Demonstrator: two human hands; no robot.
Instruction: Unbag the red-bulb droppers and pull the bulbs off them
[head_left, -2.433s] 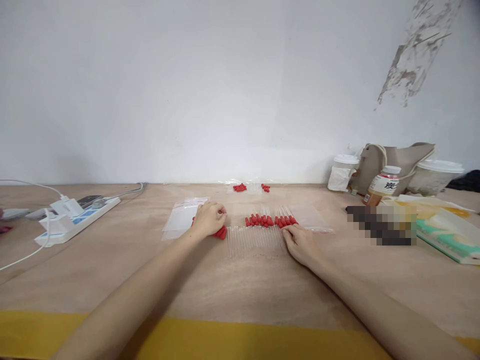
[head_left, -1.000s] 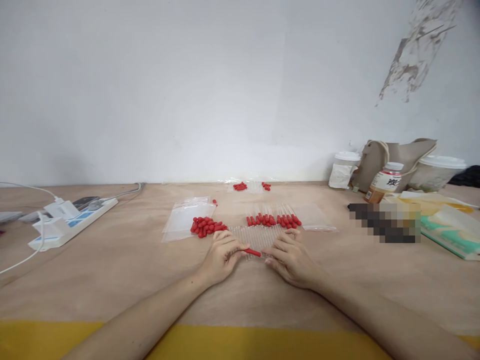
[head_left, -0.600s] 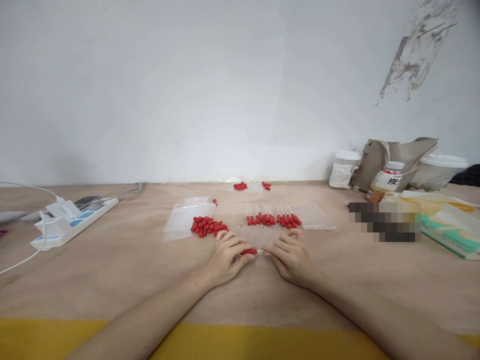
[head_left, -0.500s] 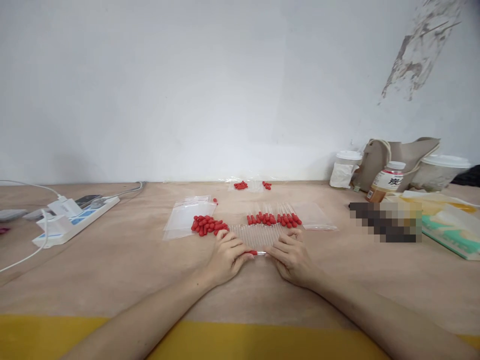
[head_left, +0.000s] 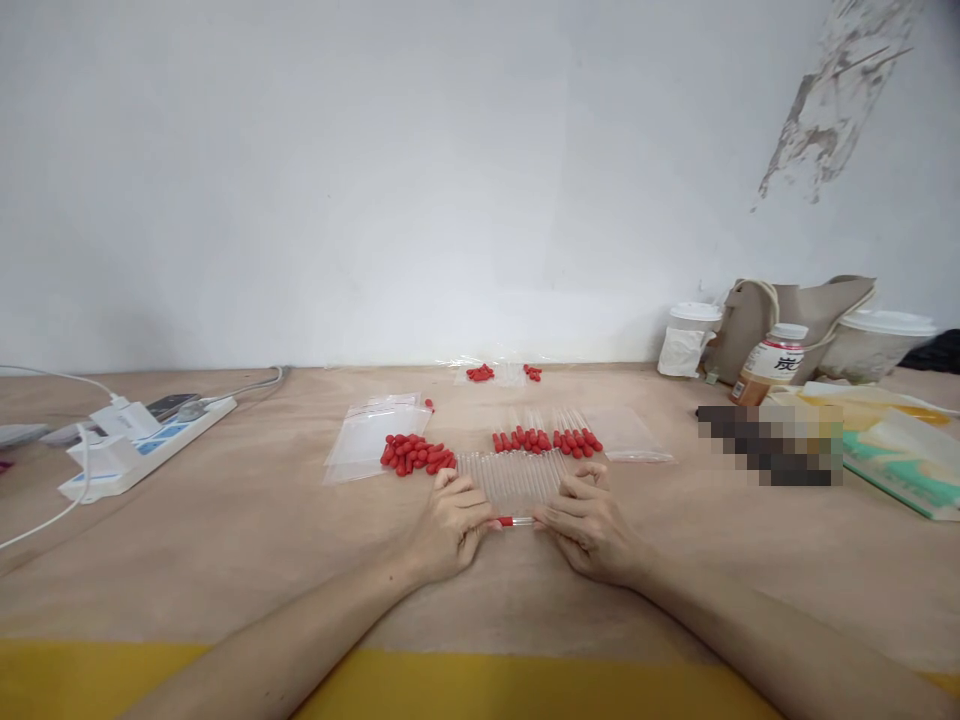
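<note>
My left hand (head_left: 452,525) pinches a red rubber dropper bulb (head_left: 505,521). A clear glass dropper tube (head_left: 523,521) joins the bulb end to end, and the fingers of my right hand (head_left: 590,527) are closed on its other end. Just beyond both hands lies a row of loose glass tubes (head_left: 514,482), side by side. To its left is a pile of red bulbs (head_left: 411,455). Behind the row, several droppers (head_left: 534,438) with bulbs fitted on their tubes lie with the bulbs towards me. How deep the held tube sits in its bulb is hidden.
Flat clear bags (head_left: 360,430) lie behind the bulb pile, another bag (head_left: 630,435) to the right. More red bulbs (head_left: 480,373) lie by the wall. A power strip (head_left: 150,450) is at left; a bottle (head_left: 772,365), lidded cup (head_left: 690,340) and grey bag (head_left: 739,320) stand at right.
Both hands have come slightly nearer to me, bringing the bulb and tube away from the row of tubes. The view has shifted slightly.
</note>
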